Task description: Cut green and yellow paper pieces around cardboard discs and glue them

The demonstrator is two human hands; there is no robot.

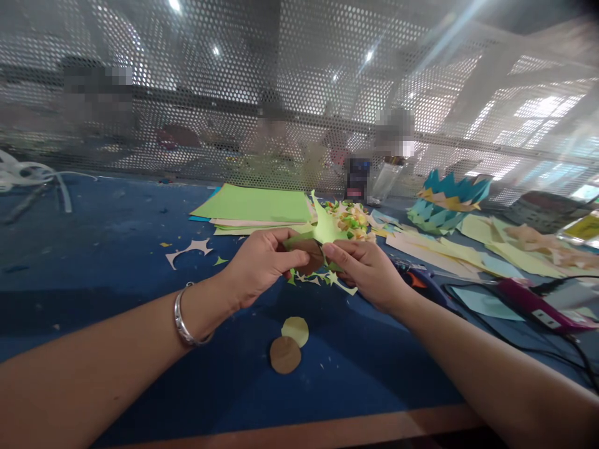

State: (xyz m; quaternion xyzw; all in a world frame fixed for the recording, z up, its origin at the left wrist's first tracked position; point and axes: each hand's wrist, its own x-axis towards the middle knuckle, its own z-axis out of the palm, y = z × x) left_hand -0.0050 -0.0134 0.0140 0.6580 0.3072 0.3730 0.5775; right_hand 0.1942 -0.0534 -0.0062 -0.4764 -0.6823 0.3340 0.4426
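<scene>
My left hand [266, 265] pinches a brown paper disc [311, 257] against a piece of light green paper [327, 226], thumb on top. At the paper's other side, my right hand [362, 265] has thumb and fingers closed on the green sheet. The sheet's upper part curls up between the hands. Whether a tool sits behind the right fingers is hidden. Below the hands, another brown disc [285, 355] overlaps a pale yellow-green paper disc [295, 331] on the blue table [224, 374].
Behind the hands lie stacked green sheets [257, 202] and a heap of paper scraps [353, 218]. A teal paper crown-like piece [447, 199] stands at right, near a magenta power strip [545, 305] with black cables. A perforated metal screen [281, 81] borders the back.
</scene>
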